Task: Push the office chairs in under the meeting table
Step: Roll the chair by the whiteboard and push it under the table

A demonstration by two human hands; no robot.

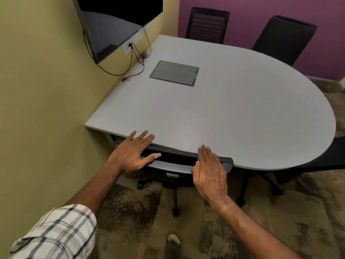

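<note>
Low at seven o'clock we catch our checked sleeve (56,232), and at six a foot (173,240) on the mottled carpet (130,208).

Up we go. Our left hand (128,154) lies flat, fingers spread wide, with its thumb along the top rail of the nearest office chair (171,165) and its fingertips over the near edge of the bench (224,113). A green-stoned ring (135,139) shows on one finger. At the rail's three o'clock end our right hand (209,172) is flat too, fingers straight and close together, pressing on the rail — neither hand grips anything.

That chair's back sits right at the bench edge, while its castor legs poke out toward us over the carpet.

At three o'clock a side chair (332,156) is tucked partly under the bench's rounded end.

Further in, a grey flap panel (174,71) is set into the benchtop.

Across at twelve stands a mesh-backed chair (207,25), at one a solid-backed chair (283,38), both just beyond the far edge against the purple wall.

At eleven a dark screen (115,25) hangs on the yellow wall — cables (141,58) trail past a socket (130,46) toward the bench.
</note>
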